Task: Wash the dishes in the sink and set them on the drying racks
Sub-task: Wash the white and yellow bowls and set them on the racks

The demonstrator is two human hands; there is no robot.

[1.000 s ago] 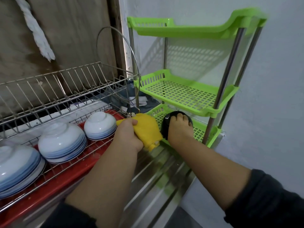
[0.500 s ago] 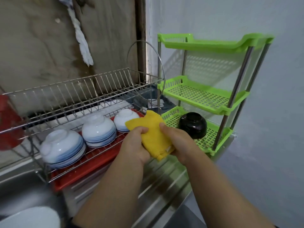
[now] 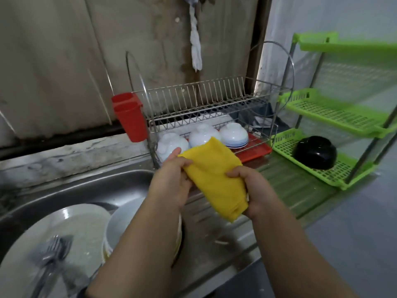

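**A:** Both hands are on the yellow cloth, held in the air just right of the sink. The left hand has its fingers curled over the cloth's upper end, and the right hand pinches the lower end, fingers clamped on the fabric.

**B:** Why hold it stretched between two hands like that?

**A:** My read is that it's being folded or readied for wiping, and keeping it beside the sink rather than over the racks means any drips land on the ribbed steel desk.

**B:** And the dishes?

**A:** Split. Inside the sink a large white plate lies with a blurred fork on it, and a white bowl leans beside it, so those look unwashed to me. Behind the sink on the right, the wire rack carries three white bowls upside down over a red tray, mouths down so water runs off.

**B:** The green one?

**A:** The green shelf rack stands farthest right of the sink, a black bowl inverted on its bottom tier. A red cup holder hangs on the wire rack's sink-side end.

**B:** Progress?

**A:** Partway, I'd judge, since the sink pile is yet to go.
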